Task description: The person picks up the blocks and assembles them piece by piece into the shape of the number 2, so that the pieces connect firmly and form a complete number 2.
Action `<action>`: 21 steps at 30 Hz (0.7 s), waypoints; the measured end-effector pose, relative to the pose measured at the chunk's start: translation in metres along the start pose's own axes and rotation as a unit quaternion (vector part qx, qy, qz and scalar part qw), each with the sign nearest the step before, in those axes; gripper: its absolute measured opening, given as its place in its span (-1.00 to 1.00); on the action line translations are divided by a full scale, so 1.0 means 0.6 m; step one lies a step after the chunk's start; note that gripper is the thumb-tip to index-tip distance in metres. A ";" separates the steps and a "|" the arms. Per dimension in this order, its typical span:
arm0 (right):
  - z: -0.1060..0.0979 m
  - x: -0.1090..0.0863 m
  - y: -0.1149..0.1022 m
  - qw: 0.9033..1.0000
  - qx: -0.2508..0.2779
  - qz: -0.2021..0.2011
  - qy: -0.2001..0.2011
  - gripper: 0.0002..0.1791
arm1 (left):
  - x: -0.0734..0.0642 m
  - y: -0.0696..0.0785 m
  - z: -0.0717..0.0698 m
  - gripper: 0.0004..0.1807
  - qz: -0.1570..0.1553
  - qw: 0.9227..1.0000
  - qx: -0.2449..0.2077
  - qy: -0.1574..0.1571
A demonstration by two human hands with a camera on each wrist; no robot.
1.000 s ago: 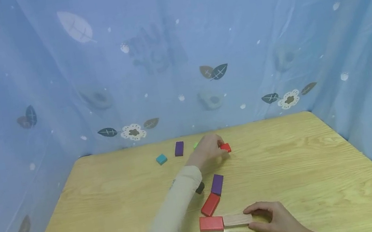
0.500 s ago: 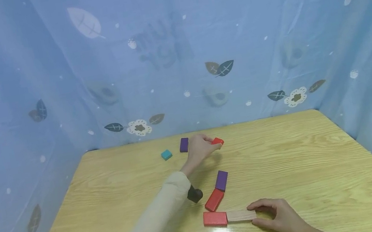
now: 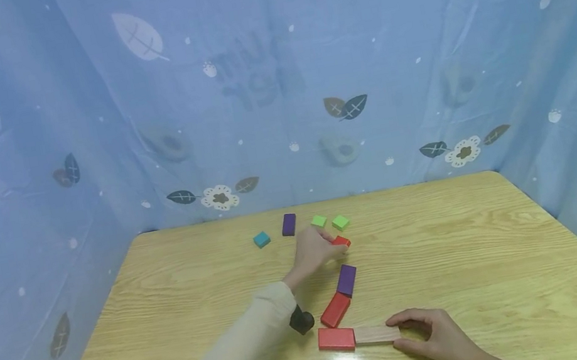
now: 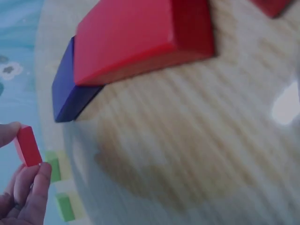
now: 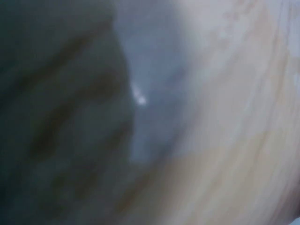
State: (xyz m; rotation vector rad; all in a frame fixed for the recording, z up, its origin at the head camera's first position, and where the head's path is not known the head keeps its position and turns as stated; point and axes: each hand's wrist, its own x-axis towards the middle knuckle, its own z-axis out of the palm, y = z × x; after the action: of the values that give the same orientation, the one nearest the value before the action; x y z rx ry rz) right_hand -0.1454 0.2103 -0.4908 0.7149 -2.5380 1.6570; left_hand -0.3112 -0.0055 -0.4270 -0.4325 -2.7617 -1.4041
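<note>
In the head view my left hand [image 3: 313,251] reaches over the middle of the table and pinches a small red block [image 3: 341,241]. The left wrist view shows that red block [image 4: 28,146] between thumb and fingertips. Just nearer than it lies a purple block [image 3: 347,280], its end meeting a red block [image 3: 336,309] set at a slant. A second large red block [image 3: 336,339] lies crosswise in front, end to end with a plain wooden block [image 3: 376,335]. My right hand [image 3: 435,337] holds that wooden block's right end between thumb and fingers. The right wrist view is blurred.
Toward the table's back edge lie a teal block [image 3: 261,239], another purple block [image 3: 288,224] and two light green blocks [image 3: 340,223]. A black wrist camera [image 3: 302,320] sticks out under my left sleeve. A blue patterned curtain [image 3: 272,81] stands behind the table.
My left hand has picked up the small red block at the back and brought it nearer, toward the purple block. The green blocks have come into sight. My right hand stays at the wooden block.
</note>
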 end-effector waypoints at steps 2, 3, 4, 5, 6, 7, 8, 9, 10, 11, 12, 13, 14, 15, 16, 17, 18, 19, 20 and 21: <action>-0.001 0.000 0.000 1.000 0.002 0.005 -0.002 -0.72 | -0.004 -0.001 0.005 -0.70 0.007 1.000 -0.004 0.000; -0.001 0.000 0.000 1.000 0.002 0.006 -0.004 -0.72 | -0.006 -0.001 0.007 -0.65 0.009 1.000 -0.005 0.000; -0.001 0.000 0.000 1.000 0.002 0.007 -0.005 -0.72 | -0.007 -0.002 0.009 -0.59 0.012 1.000 -0.006 -0.001; -0.001 0.000 0.000 1.000 0.003 0.007 -0.005 -0.72 | -0.008 -0.002 0.011 -0.54 0.013 1.000 -0.008 -0.002; -0.002 0.000 -0.001 1.000 0.003 0.007 -0.006 -0.71 | -0.008 -0.003 0.012 -0.49 0.017 1.000 -0.009 -0.004; -0.002 0.000 0.000 1.000 0.003 0.006 -0.006 -0.71 | -0.009 -0.003 0.013 -0.46 0.019 1.000 -0.008 -0.005; -0.001 0.000 0.000 1.000 0.003 0.005 -0.006 -0.71 | -0.010 -0.003 0.014 -0.44 0.021 1.000 -0.006 -0.006; -0.001 0.000 0.000 1.000 0.005 0.005 -0.006 -0.71 | -0.010 -0.004 0.015 -0.43 0.022 1.000 0.000 -0.007; -0.001 0.000 0.000 1.000 0.006 0.005 -0.006 -0.71 | -0.010 -0.004 0.015 -0.43 0.024 1.000 0.006 -0.008; -0.001 0.000 0.001 1.000 0.007 0.005 -0.006 -0.71 | -0.011 -0.004 0.015 -0.42 0.024 1.000 0.011 -0.009; -0.001 0.000 0.001 1.000 0.008 0.005 -0.006 -0.70 | -0.011 -0.005 0.015 -0.42 0.023 1.000 0.018 -0.011; -0.001 0.000 0.002 1.000 0.009 0.005 -0.005 -0.70 | -0.010 -0.005 0.016 -0.42 0.023 0.999 0.022 -0.012; -0.001 0.000 0.002 1.000 0.010 0.005 -0.005 -0.70 | -0.010 -0.006 0.016 -0.42 0.021 0.999 0.025 -0.015; 0.000 -0.001 0.003 1.000 0.010 0.005 -0.004 -0.70 | -0.009 -0.007 0.016 -0.43 0.018 0.999 0.029 -0.016; 0.000 -0.001 0.003 1.000 0.009 0.005 -0.003 -0.70 | -0.008 -0.008 0.017 -0.43 0.014 0.999 0.031 -0.018; 0.000 -0.001 0.003 1.000 0.008 0.006 -0.002 -0.70 | -0.006 -0.009 0.018 -0.44 0.011 0.999 0.034 -0.019; 0.000 -0.001 0.003 1.000 0.008 0.006 -0.002 -0.70 | -0.005 -0.010 0.019 -0.45 0.006 0.999 0.038 -0.020; 0.000 -0.001 0.004 1.000 0.007 0.007 -0.001 -0.70 | -0.003 -0.011 0.020 -0.45 0.001 0.999 0.043 -0.022; 0.000 -0.001 0.003 1.000 0.007 0.009 -0.001 -0.70 | -0.002 -0.012 0.021 -0.47 -0.004 0.999 0.050 -0.023; 0.000 -0.001 0.003 1.000 0.008 0.010 0.000 -0.70 | -0.001 -0.013 0.022 -0.48 -0.007 0.998 0.056 -0.023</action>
State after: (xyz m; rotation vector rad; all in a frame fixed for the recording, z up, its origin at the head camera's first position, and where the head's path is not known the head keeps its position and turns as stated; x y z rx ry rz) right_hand -0.1457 0.2112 -0.4926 0.6936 -2.5444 1.6843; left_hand -0.3110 0.0006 -0.4412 -0.4470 -2.8676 -1.2485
